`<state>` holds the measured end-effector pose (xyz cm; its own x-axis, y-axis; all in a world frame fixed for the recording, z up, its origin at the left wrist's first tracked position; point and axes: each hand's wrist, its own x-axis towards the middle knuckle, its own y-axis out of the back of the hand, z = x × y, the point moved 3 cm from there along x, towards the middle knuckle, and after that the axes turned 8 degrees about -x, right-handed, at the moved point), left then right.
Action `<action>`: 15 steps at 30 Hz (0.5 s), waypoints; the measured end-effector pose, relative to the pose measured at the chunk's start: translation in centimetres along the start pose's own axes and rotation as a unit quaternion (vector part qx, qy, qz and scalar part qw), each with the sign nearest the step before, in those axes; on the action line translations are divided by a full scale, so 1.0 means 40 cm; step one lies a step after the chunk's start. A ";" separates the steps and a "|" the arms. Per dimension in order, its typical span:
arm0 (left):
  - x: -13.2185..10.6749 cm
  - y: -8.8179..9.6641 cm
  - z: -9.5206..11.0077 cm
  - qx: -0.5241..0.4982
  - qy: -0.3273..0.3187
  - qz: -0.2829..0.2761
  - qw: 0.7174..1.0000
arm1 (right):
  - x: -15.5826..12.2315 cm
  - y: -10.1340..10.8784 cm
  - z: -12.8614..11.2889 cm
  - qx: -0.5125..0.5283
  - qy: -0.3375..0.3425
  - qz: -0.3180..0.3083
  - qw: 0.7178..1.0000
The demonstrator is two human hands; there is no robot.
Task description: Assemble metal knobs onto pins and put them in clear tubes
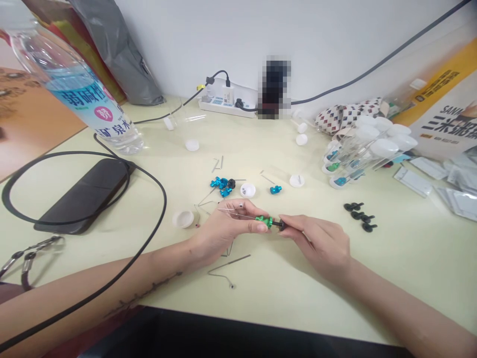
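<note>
My left hand pinches a small green metal fitting. A thin bent wire runs from it back over my left palm. At the fitting's right end, my right hand grips the dark head of a black screw, whose shaft meets the fitting; how deep it sits I cannot tell. Just beyond my left hand lie several blue metal fittings, with another blue fitting to their right. A bent metal rod lies in front of my left wrist. Several black screws rest beyond my right hand.
Clear tubes with white caps stand at the right, some holding fittings. A small white cap contains tiny parts. At left are a water bottle, a black phone and a cable looping over my left forearm. A power strip lies behind.
</note>
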<state>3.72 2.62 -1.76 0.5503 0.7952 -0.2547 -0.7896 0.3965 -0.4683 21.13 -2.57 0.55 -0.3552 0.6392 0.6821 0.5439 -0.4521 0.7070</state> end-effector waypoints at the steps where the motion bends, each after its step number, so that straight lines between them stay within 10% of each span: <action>1: 0.000 0.000 0.000 -0.001 -0.001 -0.001 1.000 | 0.000 0.000 0.000 0.000 0.001 0.000 1.000; 15: -0.001 -0.001 0.001 0.001 -0.002 -0.005 1.000 | 0.000 -0.002 0.000 0.003 0.004 -0.005 1.000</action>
<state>3.73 2.58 -1.71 0.5561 0.7937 -0.2465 -0.7851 0.4045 -0.4690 21.08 -2.52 0.49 -0.3670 0.6382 0.6768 0.5445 -0.4425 0.7125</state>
